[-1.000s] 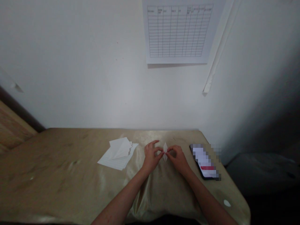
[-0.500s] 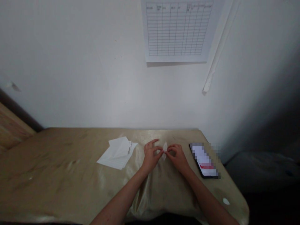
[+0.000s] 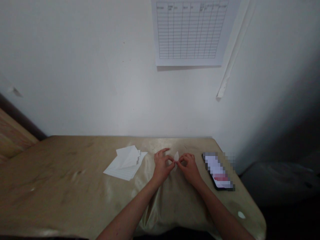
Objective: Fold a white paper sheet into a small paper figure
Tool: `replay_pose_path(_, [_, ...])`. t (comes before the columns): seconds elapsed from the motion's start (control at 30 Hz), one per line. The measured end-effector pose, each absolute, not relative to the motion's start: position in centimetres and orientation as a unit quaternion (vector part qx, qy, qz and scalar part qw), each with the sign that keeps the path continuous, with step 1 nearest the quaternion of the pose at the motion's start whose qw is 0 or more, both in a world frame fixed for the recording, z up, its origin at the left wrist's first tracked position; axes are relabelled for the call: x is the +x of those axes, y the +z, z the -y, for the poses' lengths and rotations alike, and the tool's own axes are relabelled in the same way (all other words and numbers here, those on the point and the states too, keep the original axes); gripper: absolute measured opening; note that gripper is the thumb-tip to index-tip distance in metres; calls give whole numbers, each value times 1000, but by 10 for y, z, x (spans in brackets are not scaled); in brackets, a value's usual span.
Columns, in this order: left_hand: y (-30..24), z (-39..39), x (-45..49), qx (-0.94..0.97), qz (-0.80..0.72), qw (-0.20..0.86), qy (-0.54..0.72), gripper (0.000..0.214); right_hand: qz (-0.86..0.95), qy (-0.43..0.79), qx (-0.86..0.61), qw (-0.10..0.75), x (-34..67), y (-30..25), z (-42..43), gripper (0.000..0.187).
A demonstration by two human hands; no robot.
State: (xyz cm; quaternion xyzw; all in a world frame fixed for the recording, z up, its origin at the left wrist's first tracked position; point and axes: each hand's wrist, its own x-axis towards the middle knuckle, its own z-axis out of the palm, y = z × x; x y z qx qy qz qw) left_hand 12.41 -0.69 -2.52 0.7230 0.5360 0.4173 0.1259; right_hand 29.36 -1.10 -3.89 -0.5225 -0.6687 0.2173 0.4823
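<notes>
Between my hands is a small piece of folded white paper (image 3: 176, 156), pointed at its far end. My left hand (image 3: 162, 164) pinches it from the left with thumb and index finger, the other fingers stretched away. From the right, my right hand (image 3: 188, 165) pinches the same paper, its fingers curled. The fingertips of both hands meet near the paper's middle and hide part of it. To the left of my left hand lie several white paper sheets (image 3: 125, 163), some of them lined, one with a torn edge.
A phone (image 3: 218, 171) with a lit screen lies right of my right hand. A white scrap (image 3: 241, 215) is near the right front corner of the cloth-covered table (image 3: 82, 186). Behind stands a white wall with a printed chart (image 3: 190, 33).
Both hands keep their pinch on the folded paper, with only a very slight shift of the fingers. The sheets and the phone lie as before.
</notes>
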Motion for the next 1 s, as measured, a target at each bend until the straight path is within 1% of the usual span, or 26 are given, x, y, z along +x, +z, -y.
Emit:
replay_pose_path(0.37, [-22,11,124,732,-523,104,424,8,648,247,-519,500,294,-39,11,21])
replay_pose_path(0.63, [-20,13,126,748,-523,86,400,11,639,243,-522,510,295,-45,9,18])
replay_pose_path(0.87, [-21,12,127,724,-540,107,416,9,651,224,-524,502,292,-44,10,9])
replay_pose_path(1.0, [-21,12,127,727,-534,109,418,10,650,225,-527,499,292,-43,10,11])
